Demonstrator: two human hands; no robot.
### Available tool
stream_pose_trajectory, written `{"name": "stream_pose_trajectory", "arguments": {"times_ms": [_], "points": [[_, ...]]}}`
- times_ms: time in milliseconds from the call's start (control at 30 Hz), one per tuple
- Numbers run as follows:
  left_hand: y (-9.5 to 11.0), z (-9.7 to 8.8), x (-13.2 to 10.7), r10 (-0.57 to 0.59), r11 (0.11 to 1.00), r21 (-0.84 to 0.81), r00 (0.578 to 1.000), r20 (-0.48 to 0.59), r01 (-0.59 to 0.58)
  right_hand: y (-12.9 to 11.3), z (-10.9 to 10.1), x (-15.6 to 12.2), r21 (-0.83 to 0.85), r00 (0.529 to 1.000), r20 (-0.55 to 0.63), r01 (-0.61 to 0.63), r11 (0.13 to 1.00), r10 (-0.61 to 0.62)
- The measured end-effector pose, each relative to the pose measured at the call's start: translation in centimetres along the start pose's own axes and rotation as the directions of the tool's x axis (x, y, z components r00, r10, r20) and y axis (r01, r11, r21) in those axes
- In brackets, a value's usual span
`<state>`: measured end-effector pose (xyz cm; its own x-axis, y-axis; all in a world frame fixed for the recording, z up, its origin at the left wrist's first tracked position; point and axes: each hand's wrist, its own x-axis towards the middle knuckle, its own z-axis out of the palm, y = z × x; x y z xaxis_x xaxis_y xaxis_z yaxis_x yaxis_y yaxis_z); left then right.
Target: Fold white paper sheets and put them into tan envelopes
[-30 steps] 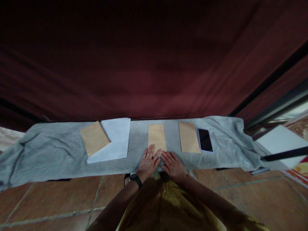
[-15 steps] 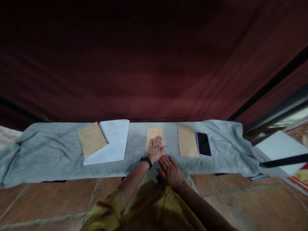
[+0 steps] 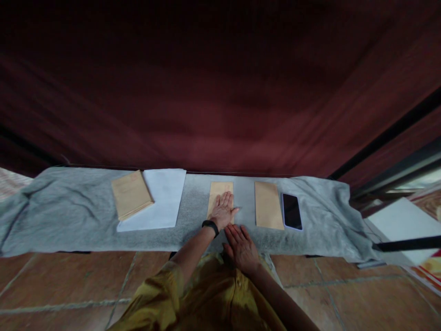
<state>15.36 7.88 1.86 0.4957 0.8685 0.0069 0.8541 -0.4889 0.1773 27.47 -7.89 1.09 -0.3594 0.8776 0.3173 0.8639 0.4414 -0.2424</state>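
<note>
A brown paper envelope (image 3: 217, 189) lies in front of me on the grey cloth (image 3: 198, 207). My left hand (image 3: 223, 212), with a dark band on its wrist, rests flat on it, fingers stretched out, covering its lower part. Just below and to the right, my right hand (image 3: 243, 248) lies with its fingers extended, the tips by the envelope's lower edge; whether they touch it I cannot tell. Another brown envelope (image 3: 268, 204) is on the right, apart from both hands. On the left, a stack of brown envelopes (image 3: 132, 194) overlaps white paper sheets (image 3: 165, 197).
A phone (image 3: 292, 211) lies right of the single envelope. Dark red fabric (image 3: 220, 115) hangs behind the cloth-covered surface. Black bars (image 3: 389, 133) slant at the right, near a white board (image 3: 406, 225). Below is a tiled floor (image 3: 62, 285).
My left hand has slid slightly along the envelope, staying flat on it. My right hand has shifted a little left. The view has tilted slightly.
</note>
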Motion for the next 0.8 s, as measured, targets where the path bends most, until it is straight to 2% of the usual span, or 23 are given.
{"name": "stream_pose_trajectory", "arguments": {"times_ms": [233,567,800], "points": [[-0.4,-0.4,-1.1,-0.003,1.000,-0.004,1.000,-0.016,0.003,0.0,0.1,0.0,0.005,1.000,0.013,-0.012,1.000,0.012],[-1.1,-1.0,-2.6,-0.025,0.996,0.088,0.999,-0.023,0.027,-0.2,-0.3,0.1,-0.032,1.000,-0.011,0.003,0.999,-0.003],[-1.7,-1.3,-2.8,-0.003,0.995,0.102,1.000,-0.031,0.006,-0.2,-0.4,0.2,-0.026,1.000,-0.012,0.011,1.000,-0.011]]}}
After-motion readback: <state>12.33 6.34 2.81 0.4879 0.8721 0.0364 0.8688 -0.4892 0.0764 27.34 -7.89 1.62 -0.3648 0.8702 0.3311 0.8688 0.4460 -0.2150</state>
